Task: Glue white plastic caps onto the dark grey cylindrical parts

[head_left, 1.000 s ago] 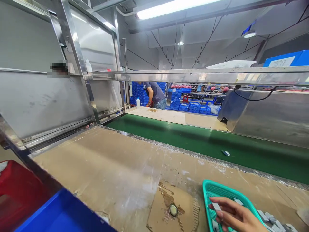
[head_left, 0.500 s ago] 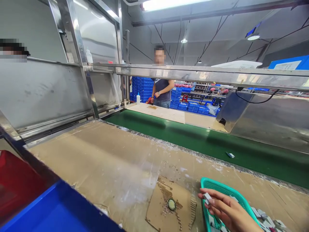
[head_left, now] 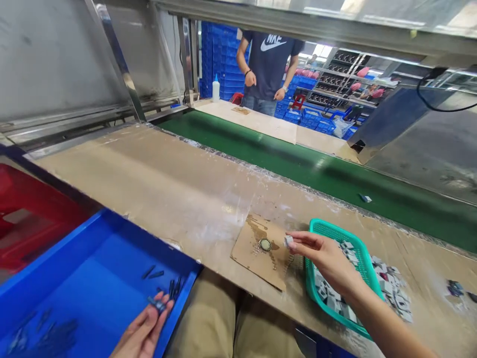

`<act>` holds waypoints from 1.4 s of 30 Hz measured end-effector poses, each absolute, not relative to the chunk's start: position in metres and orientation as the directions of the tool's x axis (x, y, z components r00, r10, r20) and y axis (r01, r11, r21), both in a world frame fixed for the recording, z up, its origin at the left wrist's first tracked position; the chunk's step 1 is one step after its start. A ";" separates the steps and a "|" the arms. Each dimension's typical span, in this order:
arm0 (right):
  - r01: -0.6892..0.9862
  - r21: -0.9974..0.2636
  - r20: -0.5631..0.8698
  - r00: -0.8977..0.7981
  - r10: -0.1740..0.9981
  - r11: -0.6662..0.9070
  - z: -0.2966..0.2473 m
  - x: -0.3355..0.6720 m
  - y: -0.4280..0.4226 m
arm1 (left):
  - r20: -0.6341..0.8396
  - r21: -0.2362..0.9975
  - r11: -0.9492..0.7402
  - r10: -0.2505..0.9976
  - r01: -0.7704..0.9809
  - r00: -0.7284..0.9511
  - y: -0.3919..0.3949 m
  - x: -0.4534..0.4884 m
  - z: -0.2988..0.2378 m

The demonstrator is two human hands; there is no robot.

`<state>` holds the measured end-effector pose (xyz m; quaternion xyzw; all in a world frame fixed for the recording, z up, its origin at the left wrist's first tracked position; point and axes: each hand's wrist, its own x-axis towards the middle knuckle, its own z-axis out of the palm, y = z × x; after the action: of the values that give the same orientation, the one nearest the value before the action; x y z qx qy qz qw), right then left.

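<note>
Beyond the green belt (head_left: 261, 151), a co-worker (head_left: 270, 69) is cut off by a steel beam (head_left: 335, 30). My right hand (head_left: 323, 252) pinches a light-grey block (head_left: 288, 241) near the turquoise mesh basket (head_left: 308, 282); my left hand (head_left: 143, 325), over the blue plastic bin (head_left: 100, 263), clasps a blurred, dark piece (head_left: 159, 305).

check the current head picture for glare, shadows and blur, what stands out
Head view: bright reflections on the steel beam along the top; head view: dark shadow bands across the green belt; head view: the dark parts at the blue bin's lower left are smeared, too blurred to count, while the right hand looks fairly sharp.
</note>
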<state>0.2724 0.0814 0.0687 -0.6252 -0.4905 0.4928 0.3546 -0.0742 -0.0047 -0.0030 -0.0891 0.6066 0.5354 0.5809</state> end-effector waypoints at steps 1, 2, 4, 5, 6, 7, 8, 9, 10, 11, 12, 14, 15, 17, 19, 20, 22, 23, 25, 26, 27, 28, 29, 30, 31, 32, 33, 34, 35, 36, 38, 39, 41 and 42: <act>0.339 -0.913 -0.229 0.037 0.973 -0.228 0.067 0.269 0.083 | -0.795 0.540 0.406 0.534 -0.737 -0.288 -0.002 -0.063 0.001; 0.418 -0.890 -0.185 0.035 0.982 -0.182 0.065 0.265 0.084 | -0.792 0.524 0.409 0.556 -0.747 -0.252 0.000 -0.052 0.005; 0.574 -0.815 -0.098 0.002 0.995 -0.081 0.063 0.258 0.087 | -0.775 0.477 0.431 0.617 -0.766 -0.136 0.004 -0.032 0.009; 0.641 -0.767 -0.065 -0.029 0.997 -0.032 0.062 0.255 0.088 | -0.758 0.452 0.445 0.649 -0.773 -0.070 0.006 -0.024 0.010; 0.693 -0.720 -0.041 -0.066 0.997 0.016 0.062 0.252 0.089 | -0.734 0.431 0.457 0.679 -0.778 -0.008 0.008 -0.016 0.010; 0.731 -0.679 -0.026 -0.107 0.994 0.061 0.061 0.250 0.091 | -0.706 0.413 0.472 0.706 -0.779 0.053 0.010 -0.010 0.011; 0.757 -0.645 -0.017 -0.145 0.989 0.100 0.060 0.248 0.093 | -0.679 0.401 0.486 0.727 -0.777 0.104 0.012 -0.004 0.011; 0.775 -0.618 -0.015 -0.178 0.984 0.131 0.059 0.246 0.094 | -0.656 0.392 0.499 0.740 -0.773 0.145 0.013 0.001 0.011; 0.788 -0.597 -0.015 -0.203 0.979 0.154 0.058 0.245 0.096 | -0.639 0.386 0.509 0.749 -0.769 0.175 0.015 0.006 0.011; 0.798 -0.579 -0.019 -0.222 0.975 0.170 0.056 0.243 0.098 | -0.628 0.381 0.516 0.753 -0.767 0.196 0.016 0.010 0.011; 0.806 -0.564 -0.027 -0.236 0.971 0.181 0.054 0.242 0.099 | -0.622 0.376 0.522 0.755 -0.766 0.209 0.017 0.013 0.011; 0.817 -0.545 -0.044 -0.252 0.967 0.189 0.052 0.240 0.102 | -0.615 0.372 0.527 0.756 -0.764 0.222 0.017 0.019 0.013; 0.818 -0.545 -0.050 -0.249 0.967 0.182 0.052 0.240 0.102 | -0.608 0.375 0.530 0.760 -0.760 0.231 0.018 0.021 0.013; 0.798 -0.587 -0.063 -0.211 0.975 0.135 0.055 0.238 0.101 | -0.584 0.390 0.531 0.774 -0.752 0.244 0.018 0.024 0.015; 0.704 -0.710 -0.118 -0.148 0.982 0.021 0.061 0.237 0.097 | -0.561 0.404 0.532 0.787 -0.745 0.258 0.020 0.027 0.016; 0.624 -0.779 -0.179 -0.123 0.976 -0.064 0.066 0.236 0.093 | -0.554 0.404 0.536 0.788 -0.741 0.268 0.021 0.030 0.017; 0.428 -0.867 -0.333 -0.119 0.935 -0.254 0.077 0.234 0.085 | -0.533 0.418 0.531 0.800 -0.738 0.274 0.022 0.035 0.019; 0.335 -0.879 -0.403 -0.138 0.905 -0.340 0.083 0.233 0.081 | -0.513 0.453 0.505 0.822 -0.734 0.249 0.022 0.039 0.019; 0.183 -0.866 -0.497 -0.200 0.845 -0.466 0.094 0.230 0.071 | -0.419 0.634 0.374 0.902 -0.677 0.106 0.022 0.046 0.019; 0.123 -0.851 -0.524 -0.234 0.819 -0.510 0.099 0.228 0.066 | -0.308 0.766 0.238 0.951 -0.597 -0.016 0.021 0.049 0.019; 0.076 -0.835 -0.544 -0.264 0.796 -0.545 0.104 0.226 0.062 | -0.131 0.885 0.051 0.981 -0.462 -0.142 0.020 0.051 0.018; 0.044 -0.817 -0.561 -0.290 0.776 -0.574 0.108 0.224 0.058 | 0.098 0.945 -0.163 0.968 -0.284 -0.232 0.019 0.052 0.018; 0.023 -0.801 -0.574 -0.311 0.757 -0.598 0.111 0.222 0.054 | 0.336 0.923 -0.372 0.903 -0.100 -0.267 0.019 0.052 0.017; 0.008 -0.789 -0.583 -0.324 0.745 -0.614 0.114 0.221 0.051 | 0.536 0.839 -0.543 0.806 0.048 -0.251 0.019 0.052 0.017; -0.005 -0.783 -0.586 -0.332 0.740 -0.622 0.116 0.220 0.049 | 0.675 0.736 -0.662 0.706 0.141 -0.214 0.019 0.051 0.017; -0.018 -0.780 -0.584 -0.336 0.739 -0.625 0.118 0.219 0.047 | 0.755 0.656 -0.731 0.634 0.186 -0.170 0.019 0.049 0.017; -0.024 -0.780 -0.582 -0.339 0.739 -0.626 0.119 0.218 0.045 | 0.793 0.609 -0.767 0.595 0.203 -0.131 0.019 0.048 0.018; -0.029 -0.780 -0.581 -0.335 0.742 -0.625 0.119 0.218 0.044 | 0.811 0.583 -0.784 0.576 0.210 -0.101 0.020 0.046 0.018; -0.029 -0.781 -0.582 -0.329 0.743 -0.624 0.119 0.218 0.044 | 0.821 0.567 -0.794 0.567 0.218 -0.072 0.020 0.045 0.018; -0.026 -0.780 -0.584 -0.327 0.743 -0.625 0.119 0.217 0.043 | 0.827 0.554 -0.800 0.560 0.230 -0.043 0.020 0.044 0.018; -0.015 -0.777 -0.591 -0.331 0.736 -0.630 0.118 0.217 0.043 | 0.843 0.516 -0.819 0.538 0.251 0.023 0.020 0.041 0.019; -0.011 -0.776 -0.591 -0.335 0.733 -0.631 0.117 0.217 0.043 | 0.852 0.492 -0.833 0.521 0.252 0.058 0.020 0.040 0.020; 0.001 -0.775 -0.595 -0.340 0.729 -0.632 0.117 0.217 0.043 | 0.855 0.456 -0.854 0.499 0.251 0.141 0.021 0.036 0.025; 0.007 -0.773 -0.598 -0.339 0.726 -0.634 0.116 0.217 0.043 | 0.851 0.445 -0.860 0.494 0.251 0.181 0.021 0.033 0.029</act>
<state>0.2168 0.0430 0.1164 -0.5207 -0.3518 0.7388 0.2434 0.0332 0.0212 0.0285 0.7615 0.2444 0.5915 0.1026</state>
